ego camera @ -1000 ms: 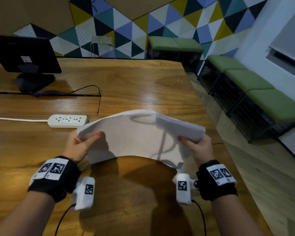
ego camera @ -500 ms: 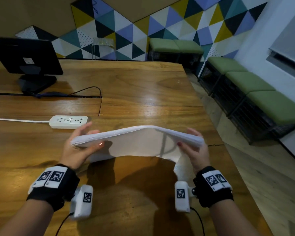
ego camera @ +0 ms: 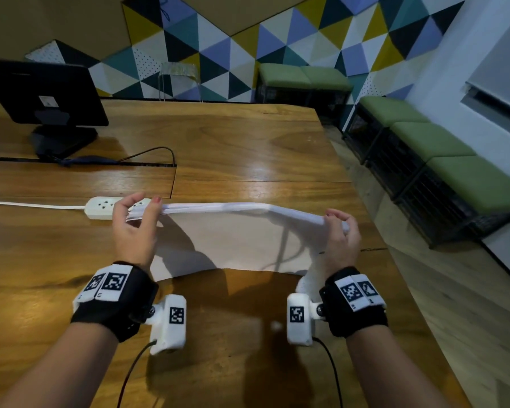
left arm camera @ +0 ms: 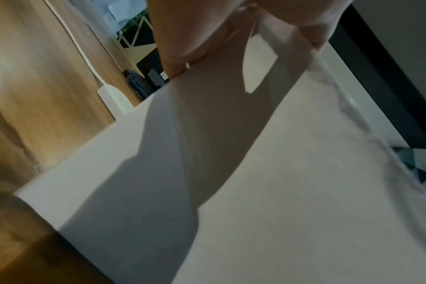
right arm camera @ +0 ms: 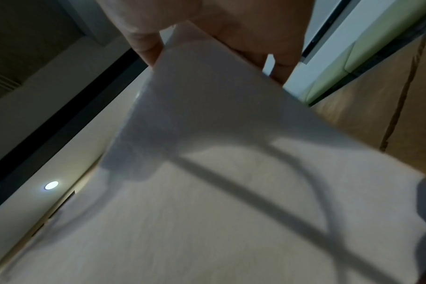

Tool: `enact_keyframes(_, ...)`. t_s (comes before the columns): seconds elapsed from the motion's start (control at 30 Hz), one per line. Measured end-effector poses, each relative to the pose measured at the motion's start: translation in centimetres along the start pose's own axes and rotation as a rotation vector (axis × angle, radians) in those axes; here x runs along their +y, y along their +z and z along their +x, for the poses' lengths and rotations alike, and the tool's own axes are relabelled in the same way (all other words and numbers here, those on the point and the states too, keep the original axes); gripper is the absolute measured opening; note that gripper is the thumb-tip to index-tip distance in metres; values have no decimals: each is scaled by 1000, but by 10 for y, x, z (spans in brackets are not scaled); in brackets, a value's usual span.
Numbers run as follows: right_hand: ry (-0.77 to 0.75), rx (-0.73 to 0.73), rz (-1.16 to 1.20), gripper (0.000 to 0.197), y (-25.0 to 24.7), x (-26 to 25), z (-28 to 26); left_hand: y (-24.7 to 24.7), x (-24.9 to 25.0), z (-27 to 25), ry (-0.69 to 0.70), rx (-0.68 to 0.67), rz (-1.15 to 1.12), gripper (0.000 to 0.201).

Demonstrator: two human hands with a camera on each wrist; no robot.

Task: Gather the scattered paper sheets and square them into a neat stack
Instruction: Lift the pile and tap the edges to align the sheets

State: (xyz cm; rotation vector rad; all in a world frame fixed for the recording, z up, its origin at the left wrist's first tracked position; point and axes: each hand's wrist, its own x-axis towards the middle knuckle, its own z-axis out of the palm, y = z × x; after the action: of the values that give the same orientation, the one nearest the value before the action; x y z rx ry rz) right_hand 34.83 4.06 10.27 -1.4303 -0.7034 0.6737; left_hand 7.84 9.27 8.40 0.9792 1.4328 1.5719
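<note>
A bundle of white paper sheets stands nearly upright on its long edge above the wooden table, bowed in the middle. My left hand pinches its upper left corner, thumb on the near face and fingers behind. My right hand grips the upper right corner the same way. The top edges of the sheets fan slightly apart. In the left wrist view the paper fills the picture under my fingers. The right wrist view shows the sheets below my fingers.
A white power strip with its cord lies just beyond my left hand. A black monitor stands at the far left. The table's right edge runs close to my right hand, and green benches line the wall.
The sheets have tipped from lying flat and arched to standing on edge. Both hands have turned up and shifted slightly away from me, still holding the corners.
</note>
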Motion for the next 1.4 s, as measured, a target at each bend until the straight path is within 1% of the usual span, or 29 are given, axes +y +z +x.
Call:
enact_keyframes(0.03,-15,-32,10,34,-2,2,1,-2,0,1,-8,-45,0,51)
enact_keyframes(0.1,-28,-151,-7,68,-8,5,2,-10,-2,4,-4,-186,48,55)
enact_keyframes(0.13,-18,-211,-69,76,-11,8,4,-14,-6,6,-5,-255,94,55)
enact_keyframes(0.17,-14,-252,-122,72,-13,11,6,-17,-8,7,-18,-316,122,56)
enact_keyframes(0.2,-13,-265,-160,63,-13,14,7,-18,-13,7,-34,-358,127,52)
enact_keyframes(0.23,-6,-253,-181,53,-12,19,9,-16,-17,6,-52,-373,129,42)
enact_keyframes(0.3,21,-214,-184,35,-7,22,8,-11,-20,1,-44,-338,176,17)
enact_keyframes(0.33,17,-215,-158,29,-5,21,6,-8,-16,-2,-12,-304,192,9)
enact_keyframes(0.37,6,-213,-122,26,-3,21,5,-6,-13,-4,22,-278,188,11)
enact_keyframes(0.4,-3,-207,-82,26,-3,22,4,-7,-13,-4,41,-263,178,20)
enact_keyframes(0.43,-3,-200,-48,26,-5,25,3,-7,-15,-4,41,-262,166,26)
enact_keyframes(0.5,30,-211,-70,23,-10,33,0,-11,-22,-7,-11,-271,189,29)
enact_keyframes(0.6,124,-238,-243,24,-12,46,-5,-11,-35,-18,-129,-319,276,24)
enact_keyframes(0.7,108,-183,-272,14,-6,34,-2,-9,-33,-22,-141,-303,256,13)
enact_keyframes(0.73,75,-138,-260,16,-4,24,1,-10,-31,-21,-157,-310,235,12)
enact_keyframes(0.8,-19,-2,-270,36,-1,3,14,-12,-27,-20,-212,-339,139,8)
enact_keyframes(0.87,-78,151,-375,75,-2,-9,30,-12,-29,-24,-293,-328,-30,15)
enact_keyframes(0.9,-59,193,-412,95,-4,-13,33,-11,-31,-27,-336,-315,-118,18)
enact_keyframes(0.93,3,205,-395,110,-5,-12,32,-9,-33,-30,-375,-302,-188,20)
enact_keyframes(0.97,92,182,-306,119,-4,-12,27,-7,-35,-33,-404,-295,-243,21)
enact_keyframes(1.0,206,128,-151,122,-3,-8,18,-5,-36,-36,-433,-287,-300,23)
enact_keyframes(1.03,321,46,54,119,0,-2,9,-3,-36,-39,-449,-286,-348,25)
enact_keyframes(1.07,421,-76,256,109,3,4,0,-1,-38,-42,-458,-285,-383,27)
enact_keyframes(1.1,478,-205,409,96,6,9,-8,0,-40,-45,-465,-288,-403,28)
enact_keyframes(1.13,484,-311,483,84,10,11,-15,1,-42,-47,-477,-292,-424,28)
enact_keyframes(1.17,457,-364,501,74,13,11,-17,2,-43,-50,-491,-296,-435,27)
enact_keyframes(1.27,310,-345,500,33,17,0,-11,-3,-45,-52,-502,-311,-430,31)
enact_keyframes(1.3,262,-342,480,26,16,-7,-8,-5,-43,-50,-495,-316,-423,33)
enact_keyframes(1.4,165,-358,403,27,12,-14,0,-18,-28,-35,-430,-350,-408,38)
